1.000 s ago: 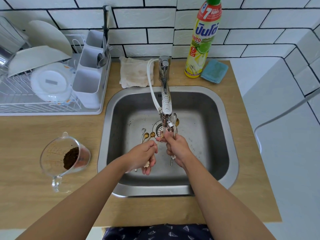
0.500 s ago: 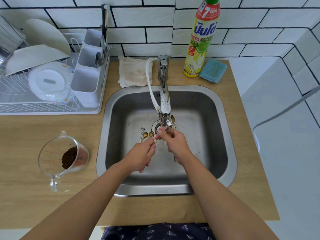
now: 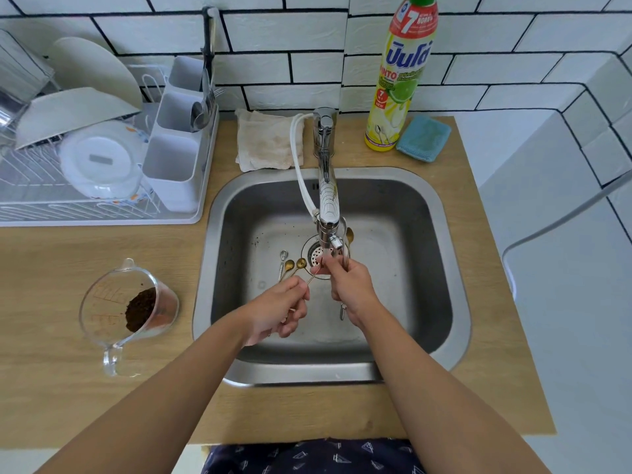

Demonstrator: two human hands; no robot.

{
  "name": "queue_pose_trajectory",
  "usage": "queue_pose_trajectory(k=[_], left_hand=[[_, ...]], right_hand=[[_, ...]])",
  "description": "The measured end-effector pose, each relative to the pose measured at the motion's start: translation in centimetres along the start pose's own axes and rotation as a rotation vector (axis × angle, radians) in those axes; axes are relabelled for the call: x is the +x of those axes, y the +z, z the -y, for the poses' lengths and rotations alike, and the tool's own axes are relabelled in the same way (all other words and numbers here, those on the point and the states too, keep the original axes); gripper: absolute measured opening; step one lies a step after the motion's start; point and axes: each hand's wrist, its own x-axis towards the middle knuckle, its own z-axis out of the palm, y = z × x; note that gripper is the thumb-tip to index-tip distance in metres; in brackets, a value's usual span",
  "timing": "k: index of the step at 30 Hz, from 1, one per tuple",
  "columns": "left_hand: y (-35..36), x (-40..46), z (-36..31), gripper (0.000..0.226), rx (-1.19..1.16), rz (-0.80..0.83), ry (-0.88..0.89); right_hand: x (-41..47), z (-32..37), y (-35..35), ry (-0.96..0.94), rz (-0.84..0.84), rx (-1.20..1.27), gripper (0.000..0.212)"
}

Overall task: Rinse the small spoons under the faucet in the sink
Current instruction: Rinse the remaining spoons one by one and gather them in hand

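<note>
Both hands meet over the steel sink [image 3: 451, 268], just near of the faucet [image 3: 327, 200] spout and the drain strainer [image 3: 313, 253]. The left hand [image 3: 277, 311] is curled closed, its thumb and fingers pinching the thin stem of a gold spoon [image 3: 311, 278] that angles up and right toward the spout. The right hand [image 3: 349, 287] is closed around several small spoons, whose bowls reach up beside the spout and whose silver handle end [image 3: 341, 311] hangs out below the palm. Three more spoons [image 3: 290, 265], one silver and two gold, lie on the sink floor just left of the drain. On the wooden counter [image 3: 51, 285], a measuring jug [image 3: 128, 313] with dark grounds stands to the left; a dish rack [image 3: 85, 165] sits at far left; a detergent bottle [image 3: 402, 80], blue sponge [image 3: 424, 138] and folded cloth [image 3: 270, 142] line the far edge.
</note>
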Motion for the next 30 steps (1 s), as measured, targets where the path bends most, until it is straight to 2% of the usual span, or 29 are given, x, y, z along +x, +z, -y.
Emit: queue_pose_trajectory(k=[5,9,13,15,17,18,20,23,26,27,28,30], left_hand=[[0.3,0.4,-0.1,0.027,-0.054,-0.045,0.001],[0.4,0.3,-0.1,0.026,-0.075,-0.018,0.003],[0.2,1.0,-0.3,0.029,-0.074,-0.028,0.017],[0.1,1.4,-0.3,0.034,-0.023,-0.110,0.021],[-0.1,2.3,-0.3,0.037,0.077,-0.276,0.053],[0.0,2.8,-0.3,0.035,0.110,-0.344,0.081],[0.6,3.9,-0.9,0.023,0.073,-0.380,0.121],[2.0,5.5,-2.2,0.019,-0.043,-0.361,0.144],[2.5,7.0,-2.8,0.036,0.108,-0.582,0.102],[2.5,7.2,-2.9,0.035,0.138,-0.638,0.080],[2.5,7.3,-2.8,0.031,0.109,-0.621,0.083],[2.7,7.2,-2.6,0.025,-0.017,-0.433,0.139]], right_hand=[[-0.4,-0.5,0.4,-0.037,0.059,-0.137,0.011],[0.4,0.3,0.2,0.024,-0.088,-0.046,0.027],[-0.1,0.2,0.0,0.003,0.077,-0.098,0.022],[0.0,0.6,-0.4,0.000,0.035,-0.108,0.022],[0.3,1.1,-0.8,-0.005,-0.129,-0.050,0.024],[0.5,1.3,-1.0,-0.009,-0.215,-0.001,0.026],[0.6,1.3,-1.3,-0.011,-0.332,0.069,0.026],[0.4,1.3,-1.9,-0.004,-0.390,0.152,0.024],[0.2,1.5,-2.4,0.010,-0.366,0.185,0.025],[0.1,1.4,-2.5,0.007,-0.359,0.178,0.026],[0.1,1.4,-2.7,0.003,-0.357,0.167,0.026],[0.1,1.5,-2.9,-0.005,-0.371,0.166,0.026]])
